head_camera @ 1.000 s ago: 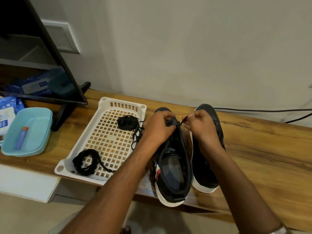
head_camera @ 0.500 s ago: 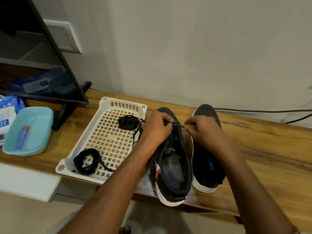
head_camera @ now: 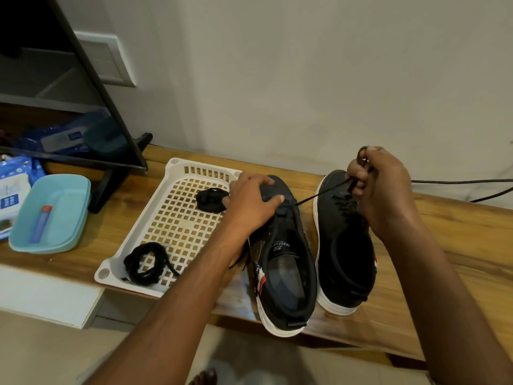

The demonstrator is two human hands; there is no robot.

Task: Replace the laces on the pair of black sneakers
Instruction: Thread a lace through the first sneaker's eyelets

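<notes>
Two black sneakers with white soles stand side by side on the wooden bench. My left hand (head_camera: 254,201) grips the toe end of the left sneaker (head_camera: 286,262), thumb across its front eyelets. My right hand (head_camera: 380,190) is raised over the right sneaker (head_camera: 344,245) and pinches a black lace (head_camera: 319,194), which runs taut from the left sneaker's front eyelets up to my fingers. In the white basket (head_camera: 172,220) lie a coiled black lace (head_camera: 150,262) near its front and a second black bundle (head_camera: 211,200) near its back.
A teal plastic box (head_camera: 52,212) holding a small blue tube sits at the left. Behind it stand a dark slanted stand (head_camera: 111,112) and blue packets. A black cable (head_camera: 458,182) runs along the wall at the right. The bench's front edge is just below the sneakers' heels.
My right hand has risen and moved right, drawing the lace out taut from the left sneaker. My left hand has stayed on the sneaker's toe.
</notes>
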